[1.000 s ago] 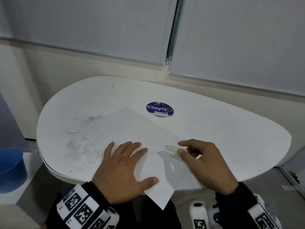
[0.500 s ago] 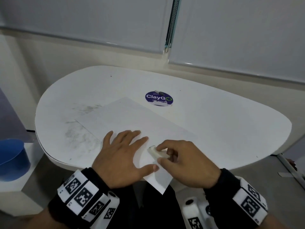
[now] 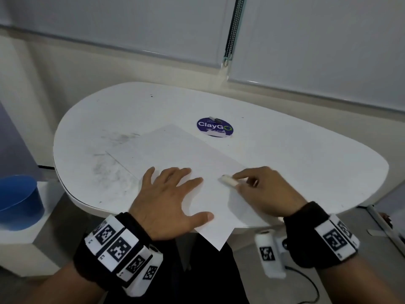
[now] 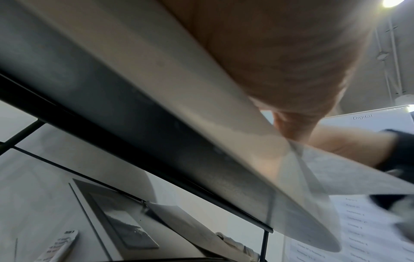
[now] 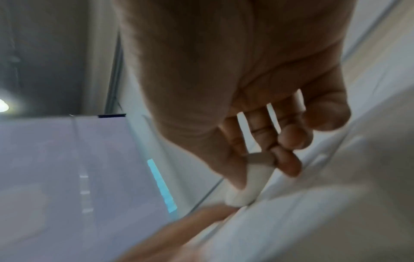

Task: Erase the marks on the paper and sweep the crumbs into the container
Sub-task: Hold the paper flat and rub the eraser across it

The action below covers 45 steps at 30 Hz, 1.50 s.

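Observation:
A white sheet of paper (image 3: 175,154) lies slanted on the white oval table (image 3: 306,154), its near corner hanging over the front edge. My left hand (image 3: 166,194) lies flat on the paper's near part with fingers spread. My right hand (image 3: 260,189) pinches a small white eraser (image 3: 229,180) between thumb and fingers, its tip down on the paper. The right wrist view shows the eraser (image 5: 248,184) touching the paper (image 5: 325,203). The left wrist view shows only my palm (image 4: 280,53) and the table edge (image 4: 156,106). A blue container (image 3: 18,200) stands low at the far left, off the table.
Grey smudges (image 3: 105,170) mark the tabletop left of the paper. A round purple ClayGo sticker (image 3: 214,129) sits beyond the paper. Window blinds (image 3: 306,40) rise behind the table. The table's right half holds nothing I can see.
My right hand slid the eraser left toward the left hand, then back to the right and slightly away. The left hand stayed flat on the paper.

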{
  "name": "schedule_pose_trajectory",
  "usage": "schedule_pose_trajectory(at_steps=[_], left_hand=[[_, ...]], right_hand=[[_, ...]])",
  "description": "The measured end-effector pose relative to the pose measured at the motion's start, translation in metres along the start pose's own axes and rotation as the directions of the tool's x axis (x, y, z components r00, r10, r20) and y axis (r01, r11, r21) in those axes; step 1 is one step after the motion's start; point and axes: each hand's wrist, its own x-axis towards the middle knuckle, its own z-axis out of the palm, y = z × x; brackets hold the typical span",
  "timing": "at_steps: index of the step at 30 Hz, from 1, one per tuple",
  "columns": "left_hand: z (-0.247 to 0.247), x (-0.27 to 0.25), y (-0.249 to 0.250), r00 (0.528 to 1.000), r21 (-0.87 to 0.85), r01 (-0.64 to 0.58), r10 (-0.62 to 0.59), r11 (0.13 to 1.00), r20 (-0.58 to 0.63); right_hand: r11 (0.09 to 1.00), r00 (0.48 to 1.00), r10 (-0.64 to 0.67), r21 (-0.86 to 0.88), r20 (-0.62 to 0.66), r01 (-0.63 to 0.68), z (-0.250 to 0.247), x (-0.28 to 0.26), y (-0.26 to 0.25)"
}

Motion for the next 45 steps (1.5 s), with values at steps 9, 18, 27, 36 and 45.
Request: schedule_pose_trajectory(at_steps=[9, 18, 27, 36, 45], left_hand=[[0.0, -0.001, 0.001, 0.998, -0.055, -0.027, 0.024, 0.998, -0.063], [-0.003, 0.0, -0.001, 0.997, -0.066, -0.077, 0.077, 0.995, -0.007], [-0.006, 0.0, -0.002, 0.996, -0.073, -0.069, 0.074, 0.995, 0.057], [-0.011, -0.002, -0.002, 0.994, -0.056, -0.085, 0.089, 0.995, 0.065], [0.006, -0.003, 0.002, 0.978, -0.115, -0.107, 0.083, 0.988, -0.193]], right_hand=[[0.984, 0.989, 0.118, 0.146, -0.092, -0.104, -0.019, 0.001, 0.019], [0.987, 0.986, -0.13, 0.112, 0.101, 0.119, 0.008, -0.025, -0.022], [0.999, 0.998, -0.03, -0.022, 0.056, 0.031, 0.005, -0.007, -0.007], [0.998, 0.997, 0.061, 0.031, -0.046, -0.06, -0.009, -0.002, 0.006], [0.99, 0.987, -0.122, 0.088, 0.104, 0.113, 0.008, -0.033, -0.026]])
